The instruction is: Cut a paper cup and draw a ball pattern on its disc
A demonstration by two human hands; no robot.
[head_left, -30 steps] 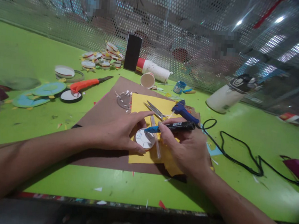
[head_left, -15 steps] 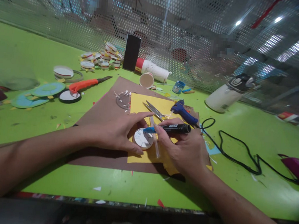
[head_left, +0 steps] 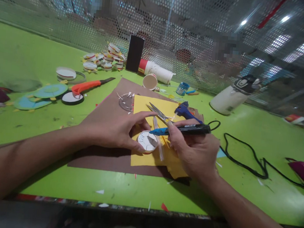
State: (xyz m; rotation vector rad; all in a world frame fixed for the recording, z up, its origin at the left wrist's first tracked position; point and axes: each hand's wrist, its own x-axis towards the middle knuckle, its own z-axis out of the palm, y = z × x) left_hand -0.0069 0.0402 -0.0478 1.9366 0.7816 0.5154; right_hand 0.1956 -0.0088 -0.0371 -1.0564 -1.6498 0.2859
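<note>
My left hand (head_left: 113,128) presses a small white disc (head_left: 147,142) with dark pen lines onto a yellow paper sheet (head_left: 152,108); thumb and forefinger curve round the disc. My right hand (head_left: 195,151) grips a black marker with a blue tip (head_left: 182,130), the tip hovering just above the disc's right edge. A clear glue stick (head_left: 158,139) lies beside the disc, and scissors (head_left: 157,112) rest on the yellow sheet just beyond my hands. The yellow sheet lies on a brown board (head_left: 106,113).
A blue glue gun (head_left: 185,111) with a black cord (head_left: 244,157) lies to the right. An orange utility knife (head_left: 89,85), paper discs (head_left: 46,92), a cup stack (head_left: 155,71), a black box (head_left: 135,53) and a white jug (head_left: 229,97) ring the green table (head_left: 246,129). Mesh fence behind.
The marker has lifted and swung slightly right, its tip leaving the disc's face. My left hand has stayed on the disc.
</note>
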